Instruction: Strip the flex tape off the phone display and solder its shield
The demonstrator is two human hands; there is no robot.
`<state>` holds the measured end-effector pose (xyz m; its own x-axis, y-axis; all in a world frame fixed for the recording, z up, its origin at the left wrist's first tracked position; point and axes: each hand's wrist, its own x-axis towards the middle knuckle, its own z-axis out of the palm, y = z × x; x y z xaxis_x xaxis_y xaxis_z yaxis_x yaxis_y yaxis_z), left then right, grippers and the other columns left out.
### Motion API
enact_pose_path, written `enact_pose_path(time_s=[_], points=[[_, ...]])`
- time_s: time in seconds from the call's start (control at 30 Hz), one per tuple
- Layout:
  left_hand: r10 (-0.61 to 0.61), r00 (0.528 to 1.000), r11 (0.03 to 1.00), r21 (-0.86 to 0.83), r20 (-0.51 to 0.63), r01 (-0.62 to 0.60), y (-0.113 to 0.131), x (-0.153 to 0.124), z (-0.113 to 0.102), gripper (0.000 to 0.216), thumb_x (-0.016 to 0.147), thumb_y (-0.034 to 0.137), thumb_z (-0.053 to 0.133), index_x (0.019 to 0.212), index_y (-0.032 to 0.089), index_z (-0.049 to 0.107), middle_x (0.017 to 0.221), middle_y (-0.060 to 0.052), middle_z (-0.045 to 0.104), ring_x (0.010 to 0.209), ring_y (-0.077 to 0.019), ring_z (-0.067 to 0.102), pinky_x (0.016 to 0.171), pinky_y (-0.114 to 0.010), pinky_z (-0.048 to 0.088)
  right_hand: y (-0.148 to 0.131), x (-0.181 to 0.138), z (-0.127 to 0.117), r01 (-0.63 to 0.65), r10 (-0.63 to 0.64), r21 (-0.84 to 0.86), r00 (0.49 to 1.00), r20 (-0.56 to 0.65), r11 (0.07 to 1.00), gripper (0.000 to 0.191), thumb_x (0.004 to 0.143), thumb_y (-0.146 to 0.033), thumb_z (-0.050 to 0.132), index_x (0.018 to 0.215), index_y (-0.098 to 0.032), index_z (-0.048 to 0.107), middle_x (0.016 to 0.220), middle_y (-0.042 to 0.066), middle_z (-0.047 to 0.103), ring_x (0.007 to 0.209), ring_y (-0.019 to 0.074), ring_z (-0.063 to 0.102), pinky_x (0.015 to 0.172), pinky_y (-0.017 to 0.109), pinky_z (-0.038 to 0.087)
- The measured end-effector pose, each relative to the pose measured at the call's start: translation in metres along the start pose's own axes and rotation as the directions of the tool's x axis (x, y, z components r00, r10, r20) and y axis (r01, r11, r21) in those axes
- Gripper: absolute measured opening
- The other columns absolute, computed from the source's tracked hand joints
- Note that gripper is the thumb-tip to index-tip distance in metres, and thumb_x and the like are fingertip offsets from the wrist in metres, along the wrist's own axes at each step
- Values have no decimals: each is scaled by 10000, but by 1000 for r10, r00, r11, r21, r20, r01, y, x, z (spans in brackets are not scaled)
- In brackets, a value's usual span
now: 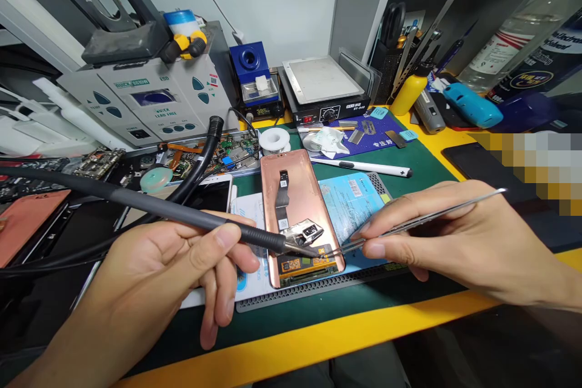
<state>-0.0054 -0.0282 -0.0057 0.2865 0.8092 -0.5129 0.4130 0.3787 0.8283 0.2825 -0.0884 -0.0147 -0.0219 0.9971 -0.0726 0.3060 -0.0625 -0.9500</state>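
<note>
Stood behind the person at the repair desk (pixel 318 333) for this one. The left hand (pixel 182 273) had its grip wrapped around the black soldering iron (pixel 191 218), thumb pressed on top, with the tip down at the near end of the copper-backed phone screen (pixel 295 206). The right hand (pixel 454 236) was pinching a pair of tweezers (pixel 422 218) between thumb and fingers, points meeting the iron's tip right at the small silver shield (pixel 307 232) by the flex cable (pixel 282 194).

My read on progress: the screen was lying face down near the front edge of the desk with the cable folded up and that shield tilted, so it looked mid-job. The little part wasn't free or settled, and nothing looked closed up again. Couldn't tell if solder was actually flowing.

The screen sat on a grey mat (pixel 318 285) over the green desk top with yellow edging. Toward the back edge: a hot air station (pixel 150 103), a small blue soldering station (pixel 254 82) with its display lit, a hot plate (pixel 322 85), and a solder spool (pixel 274 139). A yellow bottle (pixel 409 91) and tool holders sat at the back right corner, with a shelf and bottles above. A white phone (pixel 213 191) and loose circuit boards (pixel 227 151) were off to the left.
</note>
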Motion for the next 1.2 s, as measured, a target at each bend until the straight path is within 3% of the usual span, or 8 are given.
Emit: enact_pose_path(time_s=[0.77, 1.2], points=[[32, 999, 999, 5, -15, -31, -2, 1, 0, 469, 863, 630, 664, 678, 213, 772, 419, -51, 646, 351, -153, 562, 426, -249, 472, 1, -1, -1, 15, -16, -81, 1000, -13, 997, 120, 704, -403, 940, 751, -312, 878, 724, 20, 815, 510, 165, 645, 415, 255, 483], [16, 1000, 1000, 1, -9, -16, 2, -1, 1, 461, 849, 645, 691, 679, 227, 787, 448, -32, 670, 378, -117, 595, 451, -185, 478, 2, -1, 0, 32, -33, -69, 999, -17, 997, 87, 709, -379, 942, 749, -336, 877, 771, 10, 834, 593, 206, 729, 464, 258, 546]])
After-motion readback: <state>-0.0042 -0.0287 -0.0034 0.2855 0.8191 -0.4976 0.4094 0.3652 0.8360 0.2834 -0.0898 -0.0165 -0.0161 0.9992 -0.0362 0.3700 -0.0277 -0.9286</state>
